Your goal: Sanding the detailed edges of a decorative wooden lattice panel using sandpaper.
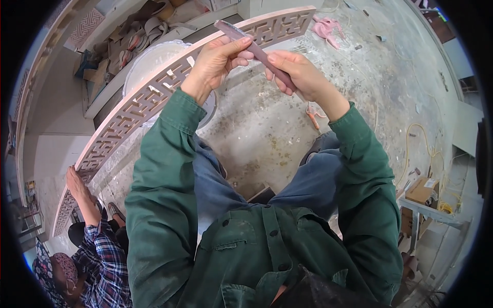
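Both my hands hold a long, flat purplish-brown strip (260, 54) that looks like folded sandpaper, its upper left end worn pale. My left hand (216, 62) pinches it between thumb and fingers near that end. Closed round its lower part is my right hand (298, 74). The strip slants down from upper left to lower right, in front of a long pale wooden fretwork panel (282, 15). This panel stands on edge and appears curved in this view. My left hand overlaps it in the picture; whether they touch, I cannot tell.
At left, another person's hand (79, 187) rests on the panel's near end. A white round tub (149, 59) stands behind the panel. Pink cloth (326, 30) and orange-handled pliers (313, 119) lie on the stained floor (257, 138). A yellow cord (409, 141) trails near a cardboard box (421, 190).
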The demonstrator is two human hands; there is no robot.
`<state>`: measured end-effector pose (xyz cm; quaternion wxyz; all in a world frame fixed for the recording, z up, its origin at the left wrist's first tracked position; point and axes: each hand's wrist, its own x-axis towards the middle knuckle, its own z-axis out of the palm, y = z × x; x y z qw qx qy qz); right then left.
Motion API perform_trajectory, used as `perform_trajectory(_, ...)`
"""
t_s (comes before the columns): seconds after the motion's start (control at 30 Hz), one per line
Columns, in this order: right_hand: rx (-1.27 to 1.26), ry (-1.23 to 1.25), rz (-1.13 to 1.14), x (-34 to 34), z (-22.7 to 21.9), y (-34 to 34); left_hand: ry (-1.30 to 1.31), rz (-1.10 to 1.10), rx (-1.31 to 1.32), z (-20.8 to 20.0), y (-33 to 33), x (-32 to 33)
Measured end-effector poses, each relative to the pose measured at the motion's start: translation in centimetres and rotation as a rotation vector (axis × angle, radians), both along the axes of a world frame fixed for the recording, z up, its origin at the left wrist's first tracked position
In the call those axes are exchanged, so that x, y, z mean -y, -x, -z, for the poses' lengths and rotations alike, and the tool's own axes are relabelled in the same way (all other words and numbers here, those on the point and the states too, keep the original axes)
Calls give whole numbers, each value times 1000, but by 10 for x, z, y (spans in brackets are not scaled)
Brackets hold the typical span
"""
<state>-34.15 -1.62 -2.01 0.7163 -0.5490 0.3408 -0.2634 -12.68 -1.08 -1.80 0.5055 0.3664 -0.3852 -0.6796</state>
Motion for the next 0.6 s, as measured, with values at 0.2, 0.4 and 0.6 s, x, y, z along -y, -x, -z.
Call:
perform_trajectory(0.2,61,116,-23,1,2,-3,20,-10,7,2,2,6)
perform_trajectory(0.4,292,-378,-216,5,6,14,11,26,-19,-10,12,-5)
perform_trajectory(0.6,-244,686,132,-9,18,6,-12,-62,115,5,13,4)
